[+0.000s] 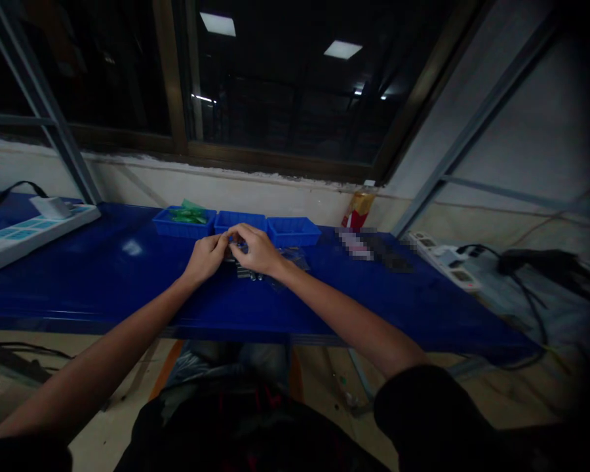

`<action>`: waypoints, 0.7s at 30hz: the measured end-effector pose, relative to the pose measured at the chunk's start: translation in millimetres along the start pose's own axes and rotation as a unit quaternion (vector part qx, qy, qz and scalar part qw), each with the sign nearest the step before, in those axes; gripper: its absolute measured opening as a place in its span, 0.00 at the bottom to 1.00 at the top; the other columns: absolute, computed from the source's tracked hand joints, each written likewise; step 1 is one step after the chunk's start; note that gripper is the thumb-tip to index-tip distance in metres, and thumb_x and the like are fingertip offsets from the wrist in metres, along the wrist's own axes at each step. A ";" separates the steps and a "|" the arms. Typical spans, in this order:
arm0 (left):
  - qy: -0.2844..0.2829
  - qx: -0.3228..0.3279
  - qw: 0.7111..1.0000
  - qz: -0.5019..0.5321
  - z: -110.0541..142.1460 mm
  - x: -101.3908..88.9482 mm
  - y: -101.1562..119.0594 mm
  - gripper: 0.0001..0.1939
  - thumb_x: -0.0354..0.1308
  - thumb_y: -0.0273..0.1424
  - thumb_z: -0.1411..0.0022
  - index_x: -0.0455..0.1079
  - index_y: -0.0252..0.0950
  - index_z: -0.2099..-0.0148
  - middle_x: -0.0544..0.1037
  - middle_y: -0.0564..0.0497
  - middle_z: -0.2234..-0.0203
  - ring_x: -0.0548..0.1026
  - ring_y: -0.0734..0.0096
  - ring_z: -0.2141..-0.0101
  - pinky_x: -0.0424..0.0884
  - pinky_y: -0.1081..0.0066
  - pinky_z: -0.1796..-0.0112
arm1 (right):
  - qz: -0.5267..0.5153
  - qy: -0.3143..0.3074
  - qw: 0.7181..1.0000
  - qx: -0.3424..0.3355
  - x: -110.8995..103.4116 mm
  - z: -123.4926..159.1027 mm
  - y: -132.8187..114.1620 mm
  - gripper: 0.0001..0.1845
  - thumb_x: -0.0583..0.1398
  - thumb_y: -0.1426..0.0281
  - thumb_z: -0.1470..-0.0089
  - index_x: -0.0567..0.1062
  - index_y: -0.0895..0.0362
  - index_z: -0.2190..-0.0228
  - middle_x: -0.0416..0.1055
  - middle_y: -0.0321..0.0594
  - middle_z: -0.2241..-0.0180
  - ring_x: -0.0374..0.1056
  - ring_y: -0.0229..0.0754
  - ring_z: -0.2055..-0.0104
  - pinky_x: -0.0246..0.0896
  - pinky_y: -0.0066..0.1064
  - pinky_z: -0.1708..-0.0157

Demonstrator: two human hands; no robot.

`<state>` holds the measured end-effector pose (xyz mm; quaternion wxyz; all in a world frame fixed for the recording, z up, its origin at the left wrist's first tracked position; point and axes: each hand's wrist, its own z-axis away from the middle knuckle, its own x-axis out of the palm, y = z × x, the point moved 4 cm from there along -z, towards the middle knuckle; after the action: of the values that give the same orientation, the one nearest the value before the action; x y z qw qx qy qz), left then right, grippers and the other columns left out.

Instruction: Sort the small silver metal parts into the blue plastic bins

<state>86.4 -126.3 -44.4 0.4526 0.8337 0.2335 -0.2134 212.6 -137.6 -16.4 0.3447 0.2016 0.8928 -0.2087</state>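
Observation:
My left hand (207, 257) and my right hand (256, 249) meet over the middle of the blue table, fingertips together. Both are closed in a pinch; whatever sits between the fingers is too small and dark to make out. Just under my right hand lie several small grey metal cylinders (246, 271), partly covered by the hand. A clear plastic bag (295, 257) rests on the table to the right of them. Behind my hands stand a middle blue bin (240, 221) and a right blue bin (294, 230).
A left blue bin (184, 226) holds green packets (189, 212). At far left lies a white power strip (34, 235) with a plug. A bottle with a red and yellow label (360, 208) stands at the back right, near blurred items. Another power strip (445, 262) and black cables lie at the right.

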 end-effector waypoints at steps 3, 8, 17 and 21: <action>-0.020 -0.005 1.000 -0.008 2.5 0.8 -3.3 0.27 0.38 0.44 0.38 0.68 0.31 0.75 0.71 0.51 0.82 0.67 0.71 0.78 0.57 0.76 0.77 | -0.015 0.012 1.000 -0.006 6.9 1.8 -1.2 0.10 0.54 0.76 0.52 0.67 0.58 0.64 0.68 0.40 0.66 0.64 0.39 0.62 0.60 0.30 0.59; -0.004 -0.011 1.000 -0.012 -0.6 -0.4 -4.2 0.27 0.37 0.45 0.37 0.69 0.31 0.73 0.71 0.51 0.81 0.69 0.71 0.77 0.59 0.75 0.76 | -0.020 0.036 0.999 0.009 9.6 5.7 7.1 0.06 0.53 0.73 0.49 0.68 0.57 0.67 0.69 0.40 0.68 0.65 0.38 0.64 0.60 0.28 0.62; -0.008 0.107 0.993 0.044 2.2 2.2 5.9 0.12 0.50 0.32 0.42 0.66 0.34 0.57 0.75 0.48 0.66 0.73 0.69 0.66 0.66 0.74 0.68 | -0.121 0.088 0.979 0.139 15.3 15.2 25.5 0.09 0.50 0.67 0.44 0.67 0.57 0.68 0.70 0.36 0.72 0.68 0.35 0.70 0.60 0.26 0.68; 0.020 0.096 0.995 0.027 -1.3 -1.2 1.6 0.11 0.49 0.34 0.41 0.68 0.34 0.61 0.76 0.49 0.68 0.73 0.70 0.67 0.65 0.74 0.66 | -0.133 0.080 0.980 0.121 15.2 15.5 23.2 0.07 0.53 0.68 0.47 0.67 0.57 0.66 0.70 0.36 0.72 0.67 0.35 0.70 0.61 0.26 0.69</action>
<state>86.6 -126.2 -41.9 0.3717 0.8833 0.1979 -0.2059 222.2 -123.0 -42.9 0.2142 0.1378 0.9043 -0.3426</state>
